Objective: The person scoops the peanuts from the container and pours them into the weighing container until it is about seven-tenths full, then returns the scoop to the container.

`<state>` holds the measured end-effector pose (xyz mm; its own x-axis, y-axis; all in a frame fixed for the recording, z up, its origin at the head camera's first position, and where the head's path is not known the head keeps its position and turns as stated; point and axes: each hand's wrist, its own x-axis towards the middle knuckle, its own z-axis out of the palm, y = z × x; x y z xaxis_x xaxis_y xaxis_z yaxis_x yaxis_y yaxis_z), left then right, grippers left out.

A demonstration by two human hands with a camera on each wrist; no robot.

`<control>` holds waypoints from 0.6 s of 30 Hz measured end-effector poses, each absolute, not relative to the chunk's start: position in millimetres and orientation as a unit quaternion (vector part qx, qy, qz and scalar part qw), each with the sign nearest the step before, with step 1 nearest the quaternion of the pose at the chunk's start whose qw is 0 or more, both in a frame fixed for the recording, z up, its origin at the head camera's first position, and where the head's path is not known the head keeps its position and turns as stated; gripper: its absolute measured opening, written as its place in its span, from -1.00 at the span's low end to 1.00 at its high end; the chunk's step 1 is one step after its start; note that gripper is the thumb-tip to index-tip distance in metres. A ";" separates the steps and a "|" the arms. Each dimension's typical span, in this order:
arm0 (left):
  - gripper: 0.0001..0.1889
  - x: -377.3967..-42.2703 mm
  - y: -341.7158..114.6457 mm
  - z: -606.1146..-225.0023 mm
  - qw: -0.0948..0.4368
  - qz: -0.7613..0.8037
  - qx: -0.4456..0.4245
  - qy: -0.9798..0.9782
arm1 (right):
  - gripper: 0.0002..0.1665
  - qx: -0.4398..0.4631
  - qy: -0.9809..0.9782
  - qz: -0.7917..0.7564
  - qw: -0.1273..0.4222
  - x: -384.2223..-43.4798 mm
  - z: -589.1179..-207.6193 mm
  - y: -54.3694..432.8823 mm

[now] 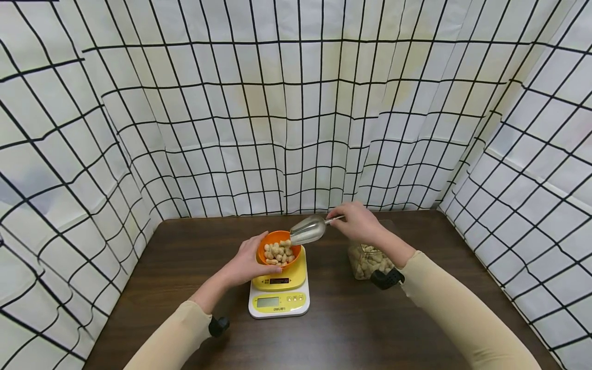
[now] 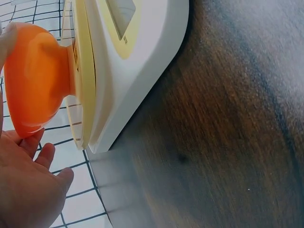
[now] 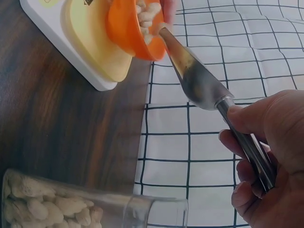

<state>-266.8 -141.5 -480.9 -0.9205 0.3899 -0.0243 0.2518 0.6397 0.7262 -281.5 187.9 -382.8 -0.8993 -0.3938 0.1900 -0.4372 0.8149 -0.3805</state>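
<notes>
An orange bowl (image 1: 279,235) with peanuts in the shell (image 1: 278,253) stands on a yellow and white kitchen scale (image 1: 277,302). My left hand (image 1: 245,262) grips the bowl from its left side, thumb near the front rim and fingers around the far side. In my right hand (image 1: 357,222) is the handle of a metal scoop (image 1: 309,230), whose lip reaches over the bowl's right rim. From the right wrist view, the scoop (image 3: 202,85) tilts down toward the bowl, with a peanut at its tip. The digits on the scale's display are unreadable.
A clear plastic container (image 1: 358,264) with many peanuts stands to the right of the scale, under my right forearm. The dark wooden table (image 1: 333,318) is bordered by white curtains (image 1: 305,180) with a black grid.
</notes>
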 end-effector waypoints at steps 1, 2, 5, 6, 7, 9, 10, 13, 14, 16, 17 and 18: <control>0.22 -267.1 -141.4 -481.1 0.089 0.385 0.179 0.901 | -0.79 0.217 -0.952 0.212 0.051 -281.7 -382.3 188.9; 0.22 -267.3 -141.3 -481.3 0.090 0.385 0.179 0.901 | -0.79 0.215 -0.952 0.213 0.050 -281.7 -381.8 189.8; 0.22 -267.3 -141.5 -481.3 0.090 0.385 0.179 0.901 | -0.79 0.211 -0.952 0.215 0.050 -282.2 -382.0 193.0; 0.21 -267.4 -141.5 -481.3 0.089 0.384 0.180 0.901 | -0.79 0.210 -0.952 0.216 0.049 -282.0 -382.3 193.7; 0.21 -267.5 -141.7 -481.3 0.088 0.384 0.181 0.901 | -0.78 0.210 -0.952 0.217 0.049 -281.6 -382.4 194.5; 0.21 -267.4 -141.6 -481.0 0.087 0.382 0.182 0.902 | -0.78 0.207 -0.952 0.220 0.048 -279.9 -381.5 196.2; 0.21 -267.5 -141.6 -481.1 0.087 0.381 0.182 0.902 | -0.78 0.207 -0.952 0.222 0.048 -279.0 -380.8 197.4; 0.22 -267.6 -141.4 -481.0 0.087 0.378 0.183 0.903 | -0.79 0.214 -0.948 0.231 0.049 -277.0 -378.1 202.8; 0.23 -267.7 -141.4 -481.2 0.087 0.377 0.183 0.904 | -0.79 0.217 -0.946 0.235 0.051 -276.4 -377.1 205.3; 0.25 -267.6 -141.6 -480.9 0.090 0.374 0.183 0.905 | -0.78 0.222 -0.943 0.242 0.054 -275.1 -375.0 211.0; 0.25 -267.5 -141.8 -480.6 0.092 0.372 0.184 0.905 | -0.78 0.223 -0.942 0.245 0.054 -274.4 -373.7 214.5; 0.26 -267.3 -142.2 -480.0 0.093 0.371 0.184 0.905 | -0.77 0.222 -0.941 0.248 0.055 -273.7 -372.5 218.4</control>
<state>-267.3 -142.2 -480.0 -0.9146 0.4031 -0.0318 0.2647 0.6564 0.7064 -273.7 218.4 -372.5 -0.8950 -0.3913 0.2140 -0.4459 0.7781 -0.4424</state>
